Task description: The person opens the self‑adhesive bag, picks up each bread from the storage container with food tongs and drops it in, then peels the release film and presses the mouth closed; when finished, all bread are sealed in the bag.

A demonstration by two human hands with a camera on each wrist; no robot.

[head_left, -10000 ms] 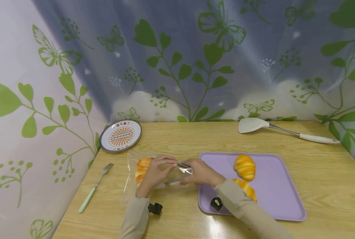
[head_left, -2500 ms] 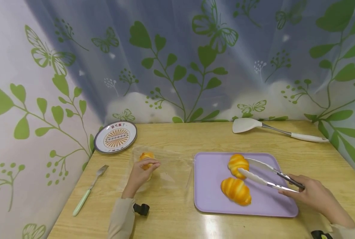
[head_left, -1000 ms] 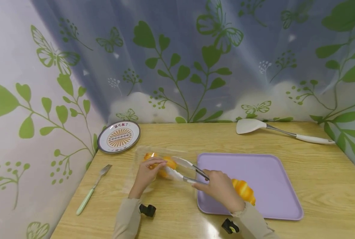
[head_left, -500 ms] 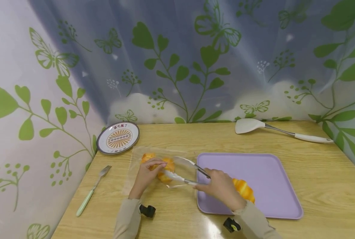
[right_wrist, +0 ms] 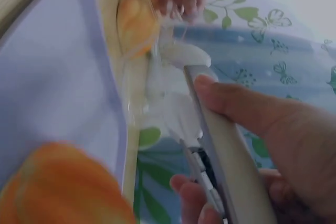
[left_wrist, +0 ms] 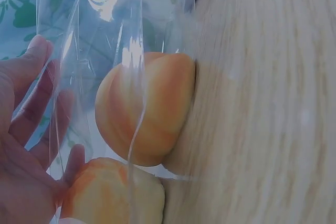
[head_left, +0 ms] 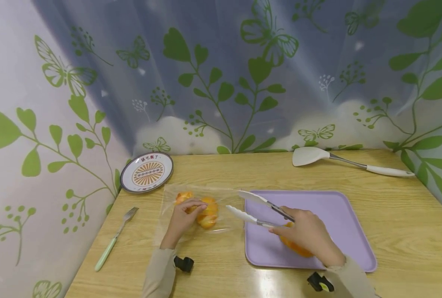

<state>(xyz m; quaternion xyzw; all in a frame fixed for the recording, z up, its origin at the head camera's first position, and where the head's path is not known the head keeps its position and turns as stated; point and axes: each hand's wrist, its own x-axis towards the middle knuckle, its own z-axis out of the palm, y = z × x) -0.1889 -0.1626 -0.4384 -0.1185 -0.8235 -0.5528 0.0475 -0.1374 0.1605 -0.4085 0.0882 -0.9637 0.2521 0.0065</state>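
In the head view, my left hand (head_left: 183, 215) pinches the upper film of a clear plastic bag (head_left: 226, 225) lying on the table. Inside the bag are a croissant-shaped bread roll (head_left: 208, 215) and another golden bread (head_left: 184, 197), partly covered by the hand. The left wrist view shows both breads through the film, the rounded roll (left_wrist: 149, 108) farther along. My right hand (head_left: 310, 229) grips white-tipped tongs (head_left: 243, 215), their jaws spread with nothing between them, at the bag's right end. Beneath that hand, a third bread roll (head_left: 295, 246) sits on the lilac tray (head_left: 344, 244), partly hidden.
A round patterned plate (head_left: 146, 172) stands at the back left, and a fork with a green handle (head_left: 107, 252) lies in front of it. At the back right is a white spatula (head_left: 310, 156). A patterned curtain (head_left: 213, 82) borders the table behind.
One bread roll has gone from the tray into the bag, carried by the tongs. The tongs have since let it go and drawn back rightward out of the bag. The left hand stays at the bag.
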